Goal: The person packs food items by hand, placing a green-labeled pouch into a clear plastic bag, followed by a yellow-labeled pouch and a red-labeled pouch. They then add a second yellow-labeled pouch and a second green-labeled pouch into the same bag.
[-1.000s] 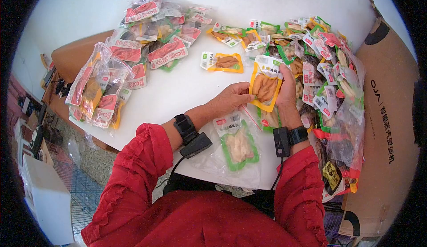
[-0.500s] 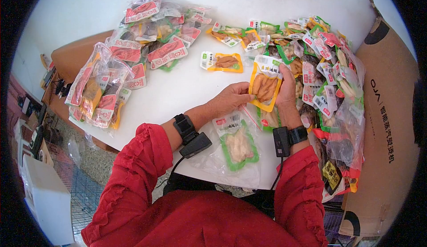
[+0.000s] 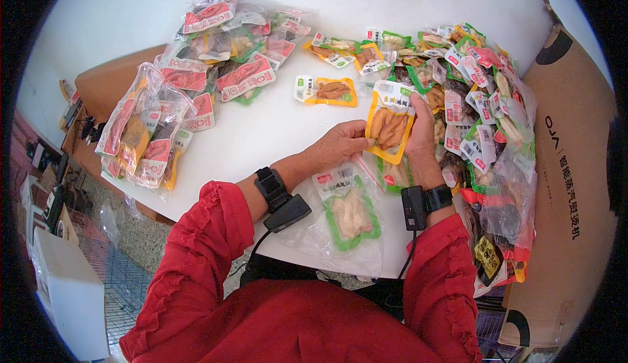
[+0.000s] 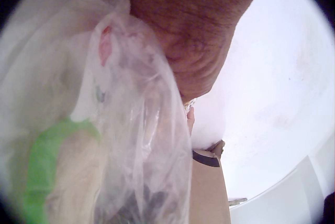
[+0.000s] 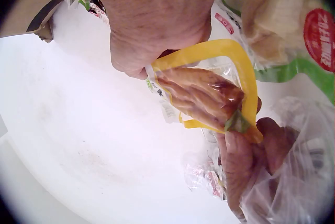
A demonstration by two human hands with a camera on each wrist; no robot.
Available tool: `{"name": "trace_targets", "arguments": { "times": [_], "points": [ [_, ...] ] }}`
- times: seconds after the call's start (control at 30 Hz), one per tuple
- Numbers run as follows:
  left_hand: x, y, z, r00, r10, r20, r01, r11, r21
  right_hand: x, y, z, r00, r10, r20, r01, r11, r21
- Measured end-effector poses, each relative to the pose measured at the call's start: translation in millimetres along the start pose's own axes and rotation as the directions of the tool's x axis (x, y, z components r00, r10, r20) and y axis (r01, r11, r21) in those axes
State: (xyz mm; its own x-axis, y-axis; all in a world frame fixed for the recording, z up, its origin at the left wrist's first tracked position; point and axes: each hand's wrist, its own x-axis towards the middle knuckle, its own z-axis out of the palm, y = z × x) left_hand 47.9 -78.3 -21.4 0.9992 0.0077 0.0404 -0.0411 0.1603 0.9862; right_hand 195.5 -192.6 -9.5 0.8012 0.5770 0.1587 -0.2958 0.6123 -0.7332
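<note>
A yellow-edged clear food packet (image 3: 390,126) with brown pieces inside is held up between both hands. My left hand (image 3: 340,142) pinches its lower left corner between thumb and fingers. On the other side, my right hand (image 3: 422,127) grips the packet's right edge; in the right wrist view that hand (image 5: 162,19) covers one end of the packet (image 5: 201,93). Beneath the forearms lies a clear zip bag (image 3: 304,235) with a green-edged packet of pale pieces (image 3: 352,212). Another yellow-edged packet (image 3: 327,91) lies flat on the white table (image 3: 261,140) just beyond the hands.
A heap of bagged packets with red labels (image 3: 190,75) covers the table's left side. Many loose green- and yellow-edged packets (image 3: 471,101) are piled along the right, beside a tall cardboard box (image 3: 569,167). A wire cage (image 3: 121,284) stands below at left.
</note>
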Motion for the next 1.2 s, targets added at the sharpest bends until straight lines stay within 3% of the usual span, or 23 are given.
{"name": "trace_targets", "arguments": {
  "times": [1.2],
  "points": [
    [-0.3,0.5,0.7,1.000,0.004,-0.012,-0.004,1.000,0.015,-2.9,-1.4,4.2,1.000,0.012,-0.005,-0.012,1.000,0.008]
  ]
}}
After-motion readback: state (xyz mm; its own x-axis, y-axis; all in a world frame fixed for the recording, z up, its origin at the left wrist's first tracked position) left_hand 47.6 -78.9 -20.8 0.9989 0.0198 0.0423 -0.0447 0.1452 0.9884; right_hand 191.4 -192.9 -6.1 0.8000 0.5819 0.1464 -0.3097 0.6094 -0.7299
